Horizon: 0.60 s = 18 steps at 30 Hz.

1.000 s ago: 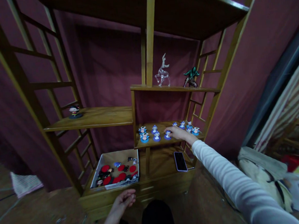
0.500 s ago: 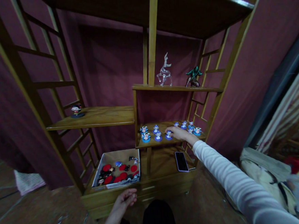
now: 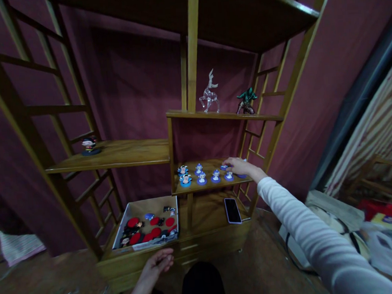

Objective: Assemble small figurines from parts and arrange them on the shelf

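My right hand (image 3: 238,165) reaches over the small right shelf (image 3: 209,188), its fingers closed on a small purple-based figurine (image 3: 224,167) in the back row. Beneath and beside that hand stand other purple-and-white figurines, among them one (image 3: 229,175) at the front and another (image 3: 216,176) to its left. Two blue-based figurines (image 3: 185,180) stand at the shelf's left end. My hand and wrist partly hide the figurines on the right. Low in front of the cabinet, my left hand (image 3: 157,264) hangs with loosely bent fingers, holding nothing.
An open cardboard box (image 3: 127,214) with red-based figurines sits at lower left. A phone (image 3: 233,210) lies below the figurine shelf. Above stand a clear deer figure (image 3: 210,94) and a green-topped figure (image 3: 246,101). One figurine (image 3: 89,145) occupies the left shelf. Bags (image 3: 377,246) lie at right.
My right hand has let go of a front-row purple figurine, which stands on the shelf, and moved back and right to another. The view has shifted slightly; my left hand stays low.
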Available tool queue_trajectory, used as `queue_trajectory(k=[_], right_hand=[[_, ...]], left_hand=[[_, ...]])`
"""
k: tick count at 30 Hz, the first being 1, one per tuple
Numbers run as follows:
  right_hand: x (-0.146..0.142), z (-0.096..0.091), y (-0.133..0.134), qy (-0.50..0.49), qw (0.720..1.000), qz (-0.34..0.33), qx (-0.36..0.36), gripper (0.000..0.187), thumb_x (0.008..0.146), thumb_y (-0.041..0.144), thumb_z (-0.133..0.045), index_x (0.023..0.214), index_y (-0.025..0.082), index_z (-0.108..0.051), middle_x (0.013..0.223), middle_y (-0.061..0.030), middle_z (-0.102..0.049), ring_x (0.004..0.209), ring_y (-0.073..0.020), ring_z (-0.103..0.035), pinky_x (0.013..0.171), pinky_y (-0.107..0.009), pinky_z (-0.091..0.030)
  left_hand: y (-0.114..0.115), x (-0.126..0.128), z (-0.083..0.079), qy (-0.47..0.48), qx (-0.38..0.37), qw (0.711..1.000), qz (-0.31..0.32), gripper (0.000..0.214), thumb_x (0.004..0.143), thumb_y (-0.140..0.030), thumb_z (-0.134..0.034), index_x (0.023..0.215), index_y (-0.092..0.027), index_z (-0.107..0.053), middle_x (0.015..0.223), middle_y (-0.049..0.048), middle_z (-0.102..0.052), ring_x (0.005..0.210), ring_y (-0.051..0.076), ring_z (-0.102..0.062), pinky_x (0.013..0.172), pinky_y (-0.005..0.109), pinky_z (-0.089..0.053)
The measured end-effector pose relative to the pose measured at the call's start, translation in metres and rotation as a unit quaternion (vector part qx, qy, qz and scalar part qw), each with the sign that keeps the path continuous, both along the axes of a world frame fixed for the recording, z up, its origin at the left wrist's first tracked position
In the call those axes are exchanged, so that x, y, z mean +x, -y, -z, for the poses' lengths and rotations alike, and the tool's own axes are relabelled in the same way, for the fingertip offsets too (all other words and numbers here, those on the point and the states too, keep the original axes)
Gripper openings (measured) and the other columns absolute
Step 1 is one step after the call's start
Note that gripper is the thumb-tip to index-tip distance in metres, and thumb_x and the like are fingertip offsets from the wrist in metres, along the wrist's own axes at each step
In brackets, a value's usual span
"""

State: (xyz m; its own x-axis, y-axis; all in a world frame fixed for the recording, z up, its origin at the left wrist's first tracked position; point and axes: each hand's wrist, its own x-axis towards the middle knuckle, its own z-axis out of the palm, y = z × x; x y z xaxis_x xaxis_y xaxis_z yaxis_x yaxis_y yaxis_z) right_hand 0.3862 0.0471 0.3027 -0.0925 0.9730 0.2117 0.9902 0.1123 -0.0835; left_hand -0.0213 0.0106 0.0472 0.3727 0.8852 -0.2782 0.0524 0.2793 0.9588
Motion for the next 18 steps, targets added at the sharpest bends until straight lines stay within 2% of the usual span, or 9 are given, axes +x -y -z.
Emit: queue_trajectory(k=[6, 13, 18], right_hand=[[0.016, 0.017, 0.002, -0.005, 0.997, 0.033, -0.066, 0.033, 0.075, 0.022, -0.059, 0.108, 0.025, -0.061, 0.105, -0.0051, -0.065, 0.098, -0.0199, -0.058, 0.083, -0.026, -0.041], [0.028, 0.028, -0.004, -0.027, 0.998, 0.032, -0.041, 0.032, 0.072, 0.016, -0.061, 0.103, 0.022, -0.064, 0.096, -0.0067, -0.067, 0.089, -0.0194, -0.06, 0.077, -0.025, -0.042], [0.031, 0.03, -0.004, -0.025, 0.998, 0.035, -0.034, 0.033, 0.073, 0.016, -0.06, 0.105, 0.022, -0.063, 0.098, -0.007, -0.067, 0.09, -0.0191, -0.06, 0.077, -0.025, -0.042]], left_hand=[[0.0, 0.002, 0.002, 0.005, 0.001, 1.0, 0.01, 0.056, 0.047, -0.055, -0.073, 0.086, -0.016, -0.067, 0.081, 0.0078, -0.068, 0.076, 0.021, -0.063, 0.07, 0.03, -0.046], [0.004, 0.004, -0.003, 0.003, 0.004, 1.0, 0.002, 0.055, 0.047, -0.055, -0.074, 0.086, -0.016, -0.067, 0.082, 0.0082, -0.068, 0.077, 0.022, -0.063, 0.071, 0.031, -0.047], [0.004, 0.005, -0.005, 0.005, 0.004, 1.0, 0.001, 0.054, 0.046, -0.053, -0.075, 0.084, -0.016, -0.067, 0.079, 0.0077, -0.068, 0.075, 0.021, -0.063, 0.07, 0.031, -0.047]])
